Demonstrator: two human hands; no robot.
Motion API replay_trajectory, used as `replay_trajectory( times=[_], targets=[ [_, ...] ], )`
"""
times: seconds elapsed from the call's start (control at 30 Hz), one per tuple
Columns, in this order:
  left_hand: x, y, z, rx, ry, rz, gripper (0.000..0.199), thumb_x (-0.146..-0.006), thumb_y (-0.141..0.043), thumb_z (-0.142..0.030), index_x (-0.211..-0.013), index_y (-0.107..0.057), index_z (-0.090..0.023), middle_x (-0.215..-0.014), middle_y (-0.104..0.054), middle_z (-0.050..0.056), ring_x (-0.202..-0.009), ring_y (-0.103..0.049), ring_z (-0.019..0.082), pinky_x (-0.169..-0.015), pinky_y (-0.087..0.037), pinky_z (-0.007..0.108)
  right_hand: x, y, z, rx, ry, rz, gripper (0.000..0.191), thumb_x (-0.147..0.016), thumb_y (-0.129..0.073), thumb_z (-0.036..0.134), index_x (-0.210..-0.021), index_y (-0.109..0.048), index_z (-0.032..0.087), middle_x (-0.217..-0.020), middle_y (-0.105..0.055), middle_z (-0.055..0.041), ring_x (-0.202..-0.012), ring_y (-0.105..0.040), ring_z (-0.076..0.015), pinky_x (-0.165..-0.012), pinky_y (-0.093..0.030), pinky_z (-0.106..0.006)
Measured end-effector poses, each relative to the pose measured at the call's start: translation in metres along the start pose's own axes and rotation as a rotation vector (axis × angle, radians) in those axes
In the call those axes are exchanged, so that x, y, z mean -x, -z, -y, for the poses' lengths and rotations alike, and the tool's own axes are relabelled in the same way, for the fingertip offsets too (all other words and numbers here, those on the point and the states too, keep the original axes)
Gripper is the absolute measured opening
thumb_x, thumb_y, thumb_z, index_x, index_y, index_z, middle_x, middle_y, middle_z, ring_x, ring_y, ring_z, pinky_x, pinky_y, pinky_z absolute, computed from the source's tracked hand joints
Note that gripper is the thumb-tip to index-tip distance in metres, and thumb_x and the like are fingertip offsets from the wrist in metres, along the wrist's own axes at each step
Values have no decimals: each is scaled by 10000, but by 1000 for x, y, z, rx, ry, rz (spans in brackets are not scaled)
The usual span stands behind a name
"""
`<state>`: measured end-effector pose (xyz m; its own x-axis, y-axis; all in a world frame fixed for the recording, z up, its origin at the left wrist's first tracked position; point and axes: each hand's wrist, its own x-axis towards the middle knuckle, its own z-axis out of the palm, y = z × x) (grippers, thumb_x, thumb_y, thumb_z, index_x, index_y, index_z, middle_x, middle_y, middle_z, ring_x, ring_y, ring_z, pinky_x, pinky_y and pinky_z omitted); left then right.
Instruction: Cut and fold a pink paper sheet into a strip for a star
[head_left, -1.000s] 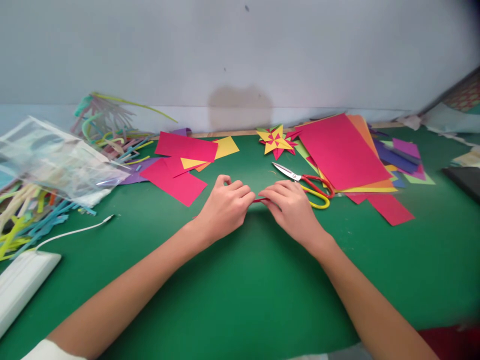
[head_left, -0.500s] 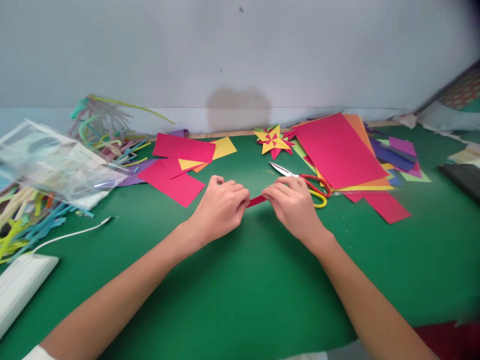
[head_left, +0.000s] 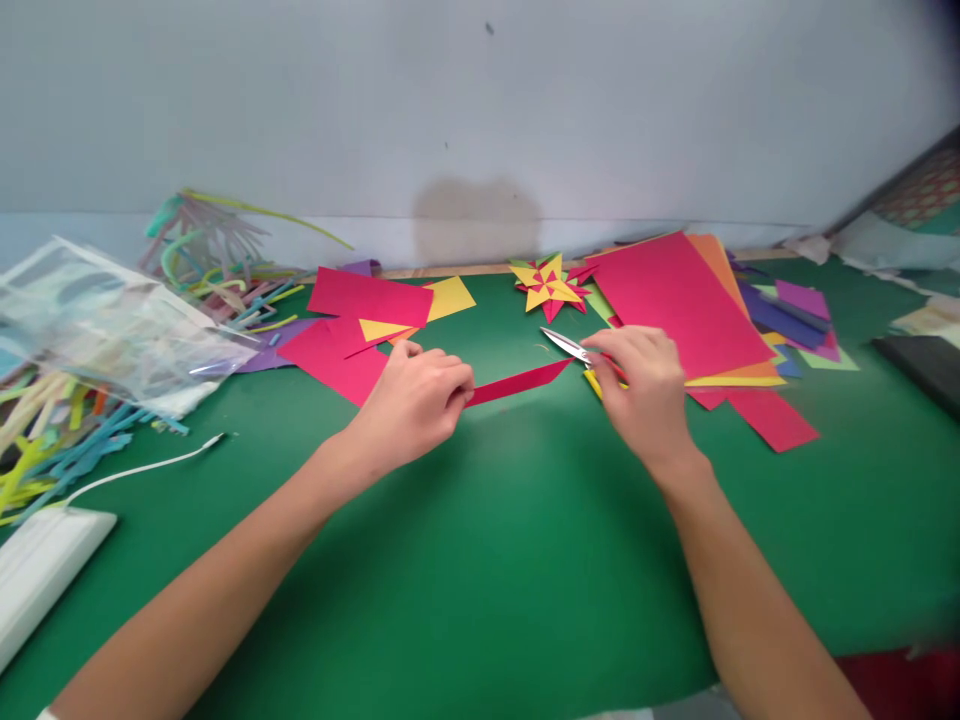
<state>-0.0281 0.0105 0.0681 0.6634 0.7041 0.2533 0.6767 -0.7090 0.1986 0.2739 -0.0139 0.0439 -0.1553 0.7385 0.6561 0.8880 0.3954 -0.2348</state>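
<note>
A narrow folded red paper strip (head_left: pixel 517 384) extends from the fingers of my left hand (head_left: pixel 412 405), which is closed on its left end. The strip's far end is slanted and reaches toward the scissors. My right hand (head_left: pixel 641 390) has its fingers closed around the handles of the scissors (head_left: pixel 564 343), hiding most of the red and yellow loops. Their metal blades point up and to the left, looking closed. Just behind lies a folded paper star (head_left: pixel 551 285) in yellow, red and green.
Red sheets (head_left: pixel 371 295) and a yellow piece (head_left: pixel 451 298) lie behind my left hand. A red-topped paper stack (head_left: pixel 682 300) is at the right. Plastic wrapping (head_left: pixel 112 310), colourful strips (head_left: pixel 75 430) and a white device (head_left: pixel 52 570) with a cable occupy the left side.
My right hand has let go of the strip and moved right onto the scissors, whose handles have shifted. My left hand has drifted slightly left with the strip, now showing much more of its length.
</note>
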Motion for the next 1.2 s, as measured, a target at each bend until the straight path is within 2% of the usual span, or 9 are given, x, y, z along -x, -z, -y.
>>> replay_trajectory(
  times=[0.07,0.17,0.33,0.53,0.7,0.8,0.97,1.07,1.2],
  targets=[
    [0,-1,-8,-46,-44,-5,202,-958,-528,-112,-840,-662,-206,-825,-754,17,-804,-645,210,-856,-330,439,4,-5,30,-80,119,92,228,-1042,-599,216,-1239,-705,258,-1264,-756,-91,-1239,-612,-321,-1071,-444,-508],
    [1,-3,-21,-107,-99,-3,211,-987,-528,-131,-817,-637,-193,-792,-733,38,-798,-641,220,-884,-345,457,12,-16,65,-114,261,206,205,-1044,-585,172,-1176,-721,248,-1201,-778,-69,-1265,-598,-305,-1133,-410,-506],
    [1,-4,-32,-116,-128,26,219,-991,-524,-121,-802,-615,-187,-790,-722,39,-787,-635,219,-875,-350,455,19,-24,78,-104,272,278,263,-1057,-507,105,-1030,-739,228,-1067,-786,-66,-1147,-628,-271,-1089,-428,-469],
    [0,-1,-25,-113,-112,24,220,-977,-515,-109,-826,-647,-198,-793,-726,31,-788,-631,219,-888,-340,462,10,-17,40,-77,234,235,267,-1034,-526,83,-1091,-742,230,-1113,-784,-55,-1151,-620,-275,-1028,-432,-463],
    [6,2,-5,-129,-81,12,228,-962,-508,-98,-798,-628,-201,-774,-728,23,-766,-619,212,-853,-331,451,1,-4,-26,24,1,87,246,-1003,-537,120,-990,-753,236,-1017,-771,-89,-1060,-633,-327,-939,-461,-503],
    [7,6,3,-99,-49,6,217,-970,-518,-121,-809,-635,-205,-807,-748,17,-775,-626,209,-844,-328,445,-2,5,-35,-4,-113,-22,228,-1026,-541,177,-1004,-757,244,-1028,-758,-111,-1047,-645,-333,-910,-498,-497],
    [3,4,-7,-111,-78,-1,214,-956,-523,-100,-817,-647,-206,-798,-742,26,-782,-630,214,-859,-343,450,1,1,22,-140,61,46,225,-1044,-598,231,-1230,-719,273,-1225,-754,-92,-1203,-625,-321,-1067,-471,-522],
    [2,-1,-19,-125,-124,-5,210,-968,-526,-103,-823,-641,-200,-783,-731,41,-792,-637,220,-882,-359,457,8,-13,58,-179,249,215,173,-1050,-600,222,-1170,-725,221,-1162,-778,-84,-1212,-613,-302,-1098,-450,-489],
    [2,-1,-26,-142,-145,16,226,-1000,-524,-136,-810,-630,-196,-769,-717,40,-785,-632,220,-897,-359,470,15,-24,69,-146,270,303,214,-1076,-529,172,-1039,-737,210,-1028,-787,-66,-1094,-633,-265,-1038,-453,-444]
  ],
)
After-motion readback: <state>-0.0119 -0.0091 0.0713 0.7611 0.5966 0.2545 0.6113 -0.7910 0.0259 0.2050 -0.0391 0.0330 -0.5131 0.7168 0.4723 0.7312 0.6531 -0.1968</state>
